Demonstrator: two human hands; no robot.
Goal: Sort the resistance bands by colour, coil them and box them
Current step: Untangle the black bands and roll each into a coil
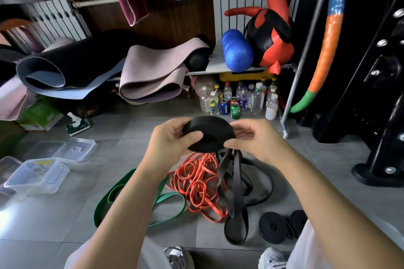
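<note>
A partly coiled black resistance band (208,132) is held in mid-air between both hands. My left hand (169,141) grips its left side, thumb on top. My right hand (253,138) pinches its right edge. The band's uncoiled tail (237,199) hangs down to the floor. Below lie a tangle of orange bands (197,183), a flat green band (109,200) and another loose black band (262,183). Two finished black coils (274,227) rest on the tiles at the lower right. Clear plastic boxes (35,178) stand open at the left, with a lid (75,149) beside them.
Rolled yoga mats (150,78) and a blue foam roller (237,50) sit on a low rack behind. Bottles and cans (235,99) cluster under it. A black machine base (376,170) stands at the right. My shoes (273,259) are at the bottom edge.
</note>
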